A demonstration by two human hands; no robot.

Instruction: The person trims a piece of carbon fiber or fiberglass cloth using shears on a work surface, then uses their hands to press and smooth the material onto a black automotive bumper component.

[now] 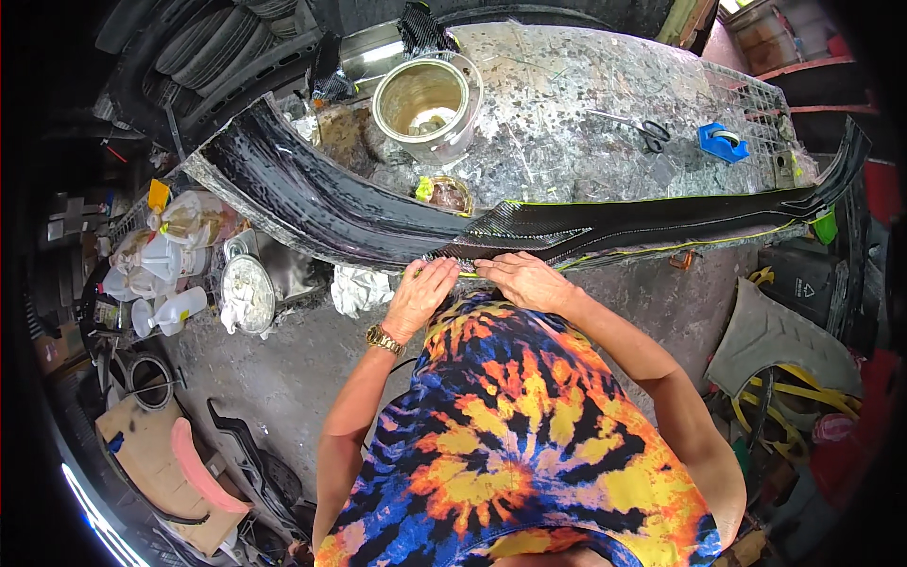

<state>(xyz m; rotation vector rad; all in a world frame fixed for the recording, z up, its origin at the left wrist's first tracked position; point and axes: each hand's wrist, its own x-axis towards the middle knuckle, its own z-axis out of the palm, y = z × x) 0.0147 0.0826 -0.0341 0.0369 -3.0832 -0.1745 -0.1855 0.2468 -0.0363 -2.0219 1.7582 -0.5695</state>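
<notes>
A long curved black mould [321, 194] lies along the near side of the worktable. Black woven carbon-fibre cloth [539, 227], edged in yellow-green, covers its middle and right part. At the near edge, close to where the cloth begins, my left hand [422, 291] has its fingers closed together over the rim. Just right of it, my right hand [521, 282] grips the cloth's near edge with bent fingers. Both thumbs and the undersides of the fingers are mostly hidden. The left part of the mould shows a bare, glossy, streaked surface.
On the spattered worktable [548, 104] stand a large metal can [420, 104] and a small amber-coloured cup [449, 195]. Scissors [647, 132] and a blue tape dispenser [724, 143] lie farther right. Plastic jugs [179, 310] and a lidded can [248, 288] are at left.
</notes>
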